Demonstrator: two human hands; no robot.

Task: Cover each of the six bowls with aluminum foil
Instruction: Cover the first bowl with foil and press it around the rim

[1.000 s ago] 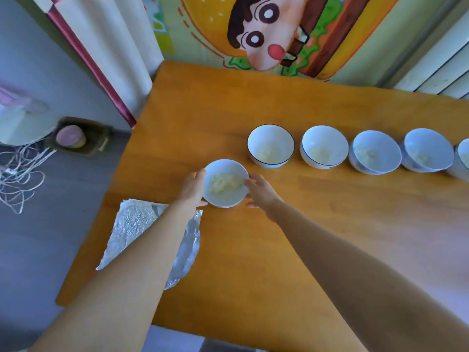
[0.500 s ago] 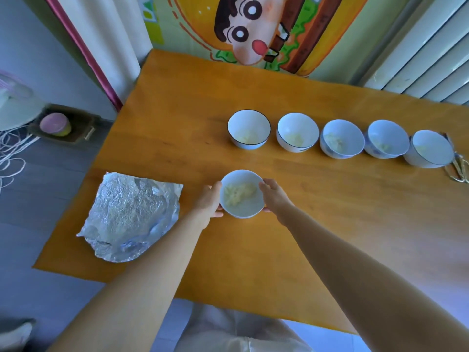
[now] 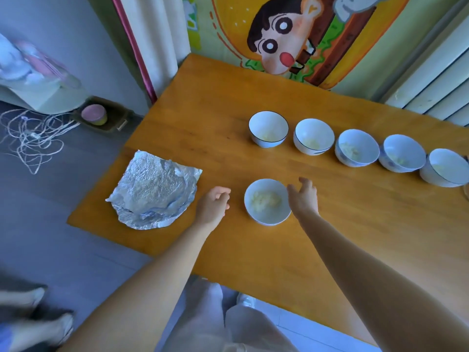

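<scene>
From the head view, one white bowl (image 3: 269, 216) is sitting alone near the front of the tabletop (image 3: 253, 252), set apart from the row of five bowls (image 3: 361, 143) lining the far side. It is probably placed there to give working room around its rim. It is holding a little pale food and is not yet covered, and the five behind are lying open too.

The left hand (image 3: 213, 207) is hovering just beside the bowl's left, fingers loosely curled and gripping nothing. It is sitting between the bowl and the foil (image 3: 154, 190), so it looks best placed to fetch a sheet.

The right hand (image 3: 303, 196) is hanging at the bowl's right edge with fingers relaxed and apart, holding nothing. Whether its thumb is touching the rim I cannot tell. It seems to be waiting there to steady the bowl.

The foil is lying crumpled at the left end of the tabletop, near the edge, apparently as a stack kept within the left hand's reach. The task is only beginning.
</scene>
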